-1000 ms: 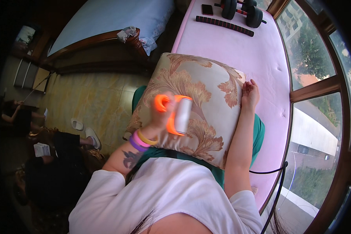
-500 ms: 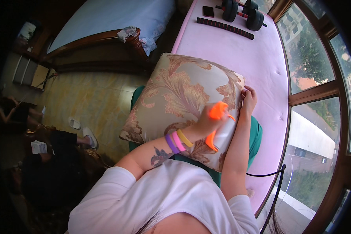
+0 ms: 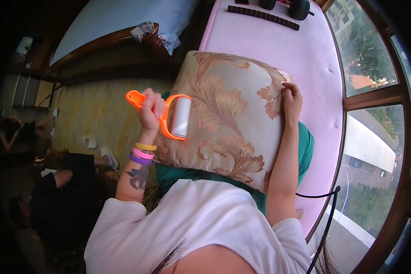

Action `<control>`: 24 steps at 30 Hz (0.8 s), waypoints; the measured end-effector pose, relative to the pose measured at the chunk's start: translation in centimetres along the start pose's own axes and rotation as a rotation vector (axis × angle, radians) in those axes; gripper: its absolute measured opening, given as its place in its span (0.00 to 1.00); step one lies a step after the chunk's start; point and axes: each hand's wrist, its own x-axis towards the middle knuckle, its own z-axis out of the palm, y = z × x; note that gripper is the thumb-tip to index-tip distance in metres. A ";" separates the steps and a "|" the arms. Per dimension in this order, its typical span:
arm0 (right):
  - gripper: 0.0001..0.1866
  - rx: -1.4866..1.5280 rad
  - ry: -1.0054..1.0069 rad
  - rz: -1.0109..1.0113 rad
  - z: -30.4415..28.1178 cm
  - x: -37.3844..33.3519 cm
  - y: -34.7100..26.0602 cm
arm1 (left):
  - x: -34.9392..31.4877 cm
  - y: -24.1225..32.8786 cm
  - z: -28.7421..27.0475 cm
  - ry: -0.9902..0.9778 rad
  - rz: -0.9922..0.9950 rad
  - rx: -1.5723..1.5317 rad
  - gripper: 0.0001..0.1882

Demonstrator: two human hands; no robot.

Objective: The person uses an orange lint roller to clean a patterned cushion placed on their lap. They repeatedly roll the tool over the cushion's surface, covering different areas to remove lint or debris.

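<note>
Roller handle [image 3: 135, 98]: glossy plastic, wrapped by the left fingers [image 3: 158, 105]!
Roller sleeve [image 3: 181, 116]: smooth, paper-like, catching light just beside those fingers.
Cushion [image 3: 233, 109]: satiny cloth, soft sheen, right up to the right fingers [image 3: 293, 91].
Wristbands [image 3: 142, 154]: smooth, rubbery-looking, below the left fingers.
Window frame [image 3: 374, 99]: polished-looking wood, well beyond the right fingers.

The lint roller [image 3: 181, 123] has an orange handle [image 3: 134, 98], pointing to the left, and a white cylinder [image 3: 182, 109], which is over the cushion's left part. The cushion [image 3: 242, 121], beige with brown leaf pattern, lies with its broad side up.
</note>
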 end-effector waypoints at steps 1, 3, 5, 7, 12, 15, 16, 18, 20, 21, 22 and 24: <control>0.12 0.003 0.001 -0.014 0.1 0.1 0.3 | -0.1 0.6 -0.8 0.009 0.002 0.024 0.16; 0.12 0.008 -0.003 -0.007 0.2 0.1 0.4 | -0.3 1.3 -3.1 0.066 0.010 0.168 0.14; 0.12 0.007 -0.009 -0.002 0.2 0.2 0.3 | -0.8 1.7 -6.7 0.117 0.028 0.460 0.10; 0.12 0.007 -0.019 -0.001 0.2 0.3 0.7 | -0.8 1.8 -9.5 0.148 0.050 0.890 0.06; 0.11 0.197 0.011 0.067 -0.3 0.8 2.3 | 0.0 5.9 -4.9 0.241 0.071 0.492 0.11; 0.11 0.305 0.023 0.155 -0.4 0.5 1.4 | 2.2 5.7 -0.4 -0.020 0.112 0.183 0.14; 0.11 0.315 0.031 0.150 -0.6 0.7 1.8 | 2.7 4.1 1.3 -0.111 0.122 0.179 0.13; 0.11 0.341 0.016 0.144 0.2 0.6 1.4 | 2.4 -2.5 4.1 0.091 0.122 0.324 0.14; 0.11 0.346 0.041 0.131 -0.2 0.8 2.3 | 1.4 -5.7 8.9 -0.013 0.007 0.211 0.11; 0.11 0.273 0.046 0.122 -0.2 0.5 2.1 | 1.1 -6.6 11.3 -0.005 -0.047 0.034 0.11; 0.11 0.234 0.051 0.108 -0.1 0.6 2.1 | 0.7 -7.9 13.1 -0.039 0.002 0.112 0.10; 0.11 0.174 0.057 0.089 0.0 0.6 2.3 | 0.0 -10.0 16.5 -0.109 0.045 0.162 0.09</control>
